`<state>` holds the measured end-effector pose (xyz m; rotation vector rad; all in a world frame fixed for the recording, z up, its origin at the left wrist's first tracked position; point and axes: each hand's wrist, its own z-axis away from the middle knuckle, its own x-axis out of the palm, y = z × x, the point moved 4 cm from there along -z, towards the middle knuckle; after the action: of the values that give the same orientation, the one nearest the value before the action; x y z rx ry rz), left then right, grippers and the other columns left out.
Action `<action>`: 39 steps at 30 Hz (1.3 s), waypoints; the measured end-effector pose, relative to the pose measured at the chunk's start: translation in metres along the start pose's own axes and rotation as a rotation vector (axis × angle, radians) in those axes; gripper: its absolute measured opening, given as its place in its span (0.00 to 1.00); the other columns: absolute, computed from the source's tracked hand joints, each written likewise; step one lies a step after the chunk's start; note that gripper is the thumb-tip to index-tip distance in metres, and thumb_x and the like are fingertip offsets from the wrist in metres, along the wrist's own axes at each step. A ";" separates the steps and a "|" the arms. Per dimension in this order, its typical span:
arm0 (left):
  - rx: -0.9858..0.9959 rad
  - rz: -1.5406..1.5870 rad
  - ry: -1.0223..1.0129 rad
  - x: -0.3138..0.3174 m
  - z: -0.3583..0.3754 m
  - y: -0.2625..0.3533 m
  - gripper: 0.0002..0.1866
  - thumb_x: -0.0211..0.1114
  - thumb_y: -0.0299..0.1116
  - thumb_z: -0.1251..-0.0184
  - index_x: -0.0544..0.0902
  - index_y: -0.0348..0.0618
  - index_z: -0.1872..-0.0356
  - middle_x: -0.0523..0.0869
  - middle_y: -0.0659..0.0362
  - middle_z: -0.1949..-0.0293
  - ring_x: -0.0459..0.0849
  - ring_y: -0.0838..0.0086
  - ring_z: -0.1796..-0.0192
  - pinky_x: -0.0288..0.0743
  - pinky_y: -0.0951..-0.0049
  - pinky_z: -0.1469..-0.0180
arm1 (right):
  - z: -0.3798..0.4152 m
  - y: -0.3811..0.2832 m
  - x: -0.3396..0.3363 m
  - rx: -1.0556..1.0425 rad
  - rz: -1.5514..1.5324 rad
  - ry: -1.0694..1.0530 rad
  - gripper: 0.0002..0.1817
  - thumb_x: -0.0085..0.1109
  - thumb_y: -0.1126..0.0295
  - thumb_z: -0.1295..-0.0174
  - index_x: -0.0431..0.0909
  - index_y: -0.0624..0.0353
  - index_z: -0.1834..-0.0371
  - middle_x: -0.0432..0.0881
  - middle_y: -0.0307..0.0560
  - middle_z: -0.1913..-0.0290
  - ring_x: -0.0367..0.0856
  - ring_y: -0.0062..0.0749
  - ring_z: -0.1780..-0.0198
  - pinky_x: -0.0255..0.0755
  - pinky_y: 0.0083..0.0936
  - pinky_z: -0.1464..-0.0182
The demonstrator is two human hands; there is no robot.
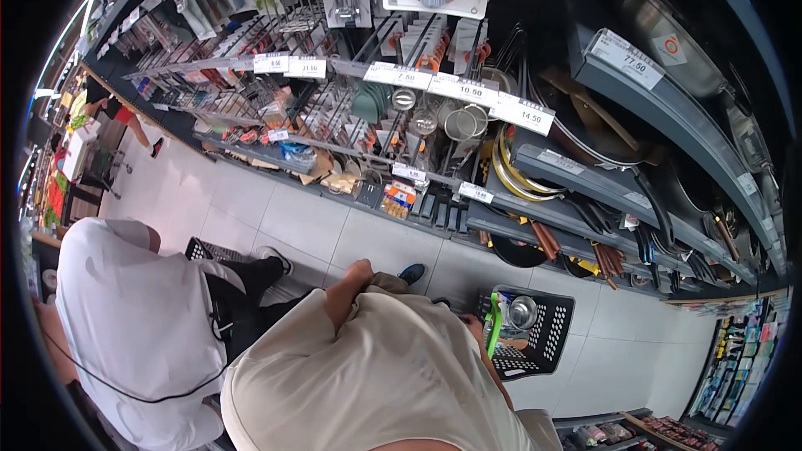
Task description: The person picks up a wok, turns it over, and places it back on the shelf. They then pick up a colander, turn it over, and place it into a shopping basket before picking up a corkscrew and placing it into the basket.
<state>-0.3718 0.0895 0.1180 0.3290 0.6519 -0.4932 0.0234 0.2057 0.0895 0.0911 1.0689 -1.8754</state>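
My right hand [474,326] is closed on the green handle of a black shopping basket [561,338], which hangs at my right side. Inside the basket lie a shiny metal pot or cup [523,311] and a brown item [512,344] too small to name. In front of my beige shirt, my left hand [360,271] is held with its fingers curled in; whatever it may hold is hidden. That hand touches no shelf. The nearest shelf goods ahead are an orange and white packet [398,199] and hanging metal strainers [465,122].
Shelves of kitchen tools with price labels [468,90] run along the front. Frying pans [597,121] fill the right section, their handles sticking out. Close on my left stands a person in a white shirt [138,326], beside another dark basket [213,250]. Another person [125,113] is farther left.
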 end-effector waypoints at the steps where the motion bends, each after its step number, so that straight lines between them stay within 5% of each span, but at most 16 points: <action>1: 0.033 -0.020 0.006 -0.003 -0.003 0.003 0.20 0.59 0.38 0.49 0.80 0.38 0.56 0.83 0.46 0.56 0.81 0.56 0.50 0.75 0.62 0.49 | -0.015 0.031 0.011 0.014 -0.010 0.016 0.16 0.59 0.58 0.47 0.82 0.54 0.59 0.84 0.51 0.61 0.82 0.41 0.58 0.73 0.32 0.54; 3: 0.132 0.017 0.045 0.015 -0.035 -0.003 0.16 0.59 0.37 0.50 0.83 0.41 0.61 0.84 0.47 0.58 0.82 0.56 0.52 0.76 0.62 0.50 | -0.050 0.098 0.031 0.041 -0.031 0.047 0.18 0.57 0.55 0.48 0.83 0.53 0.60 0.84 0.51 0.61 0.82 0.42 0.57 0.72 0.33 0.53; 5: 0.226 -0.003 0.055 0.016 -0.046 0.002 0.14 0.60 0.37 0.50 0.84 0.42 0.64 0.84 0.48 0.58 0.82 0.57 0.53 0.76 0.62 0.50 | -0.047 0.102 0.026 0.116 -0.158 0.134 0.18 0.56 0.55 0.49 0.83 0.55 0.61 0.83 0.52 0.62 0.82 0.43 0.58 0.72 0.34 0.54; 6: 0.193 -0.020 0.024 0.022 -0.060 0.001 0.13 0.61 0.32 0.61 0.84 0.51 0.69 0.83 0.55 0.60 0.80 0.60 0.53 0.74 0.66 0.49 | -0.047 0.103 0.025 0.156 -0.225 0.176 0.19 0.55 0.55 0.49 0.83 0.56 0.62 0.83 0.52 0.62 0.82 0.43 0.58 0.72 0.35 0.54; 9: 0.368 -0.105 0.105 0.028 -0.076 0.008 0.12 0.61 0.33 0.60 0.84 0.51 0.68 0.83 0.55 0.60 0.81 0.60 0.54 0.75 0.67 0.50 | -0.060 0.098 0.022 0.068 -0.114 0.070 0.20 0.55 0.54 0.49 0.83 0.57 0.62 0.83 0.52 0.62 0.82 0.42 0.60 0.72 0.34 0.55; 13: 0.255 0.264 0.119 0.015 -0.066 0.014 0.13 0.59 0.32 0.56 0.82 0.47 0.66 0.83 0.50 0.60 0.81 0.59 0.53 0.74 0.67 0.50 | -0.054 0.023 0.009 -0.104 -0.292 0.051 0.11 0.59 0.66 0.46 0.80 0.59 0.61 0.84 0.48 0.65 0.82 0.33 0.64 0.73 0.27 0.59; 14: 0.223 0.285 0.133 0.010 -0.061 0.015 0.14 0.58 0.31 0.56 0.81 0.45 0.64 0.83 0.49 0.60 0.81 0.58 0.53 0.74 0.67 0.50 | -0.024 -0.050 -0.019 -0.138 -0.231 0.087 0.07 0.56 0.74 0.43 0.78 0.61 0.62 0.83 0.45 0.68 0.80 0.26 0.64 0.73 0.23 0.60; 20: 0.325 0.332 0.136 -0.007 -0.074 0.035 0.20 0.55 0.26 0.52 0.75 0.37 0.54 0.82 0.46 0.59 0.80 0.57 0.52 0.73 0.67 0.49 | 0.027 -0.197 -0.112 -0.483 -0.410 0.272 0.06 0.52 0.78 0.39 0.76 0.62 0.60 0.80 0.40 0.65 0.77 0.22 0.61 0.70 0.18 0.57; 24: 0.801 0.346 -0.055 -0.105 -0.004 0.102 0.20 0.55 0.28 0.45 0.73 0.37 0.48 0.80 0.49 0.52 0.78 0.62 0.48 0.71 0.69 0.45 | 0.058 -0.276 -0.174 -0.642 -0.512 0.309 0.04 0.49 0.77 0.37 0.73 0.60 0.61 0.79 0.41 0.64 0.75 0.22 0.61 0.69 0.19 0.56; 26: 1.022 0.376 -0.005 -0.190 0.063 0.138 0.21 0.59 0.30 0.41 0.71 0.39 0.45 0.79 0.51 0.49 0.78 0.67 0.49 0.71 0.70 0.48 | 0.077 -0.335 -0.206 -0.751 -0.458 0.314 0.04 0.49 0.76 0.37 0.73 0.61 0.62 0.78 0.41 0.63 0.75 0.23 0.60 0.69 0.20 0.55; 28: 1.001 0.571 -0.010 -0.278 0.140 0.167 0.18 0.57 0.30 0.36 0.71 0.40 0.46 0.78 0.56 0.49 0.77 0.71 0.49 0.71 0.72 0.47 | 0.094 -0.396 -0.232 -0.829 -0.459 0.273 0.05 0.48 0.76 0.36 0.73 0.62 0.60 0.79 0.43 0.61 0.76 0.25 0.56 0.69 0.22 0.52; 29: 1.259 0.695 0.122 -0.313 0.160 0.175 0.17 0.56 0.29 0.36 0.70 0.42 0.46 0.77 0.59 0.51 0.76 0.74 0.50 0.70 0.74 0.48 | 0.100 -0.425 -0.241 -0.864 -0.471 0.246 0.05 0.48 0.75 0.36 0.73 0.63 0.59 0.79 0.43 0.60 0.77 0.26 0.54 0.69 0.24 0.50; 31: 1.383 0.889 0.214 -0.380 0.206 0.185 0.17 0.54 0.26 0.38 0.70 0.42 0.47 0.76 0.59 0.50 0.76 0.76 0.51 0.70 0.74 0.49 | 0.108 -0.482 -0.254 -0.946 -0.463 0.171 0.07 0.48 0.75 0.36 0.73 0.63 0.57 0.78 0.45 0.56 0.76 0.28 0.50 0.69 0.25 0.49; 34: 1.498 1.006 0.727 -0.464 0.228 0.189 0.19 0.55 0.23 0.42 0.67 0.37 0.48 0.74 0.55 0.48 0.75 0.70 0.49 0.70 0.71 0.48 | 0.102 -0.566 -0.267 -1.173 -0.421 0.084 0.12 0.49 0.74 0.37 0.70 0.63 0.51 0.75 0.46 0.48 0.74 0.29 0.46 0.69 0.26 0.48; 36: 1.360 1.066 0.957 -0.504 0.213 0.189 0.21 0.58 0.25 0.43 0.66 0.37 0.47 0.73 0.53 0.47 0.74 0.67 0.48 0.69 0.69 0.46 | 0.085 -0.612 -0.271 -1.198 -0.445 0.105 0.18 0.50 0.70 0.38 0.67 0.62 0.45 0.72 0.48 0.44 0.72 0.32 0.43 0.69 0.28 0.47; 39: 1.173 1.105 0.892 -0.537 0.188 0.200 0.25 0.60 0.32 0.40 0.64 0.33 0.45 0.75 0.49 0.48 0.76 0.67 0.49 0.72 0.68 0.48 | 0.052 -0.657 -0.275 -1.068 -0.413 0.280 0.25 0.52 0.65 0.38 0.62 0.61 0.39 0.69 0.52 0.41 0.71 0.36 0.42 0.69 0.30 0.46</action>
<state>-0.5407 0.3520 0.6339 1.9647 0.8436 0.4650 -0.3015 0.4743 0.6662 -0.5308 2.2819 -1.4045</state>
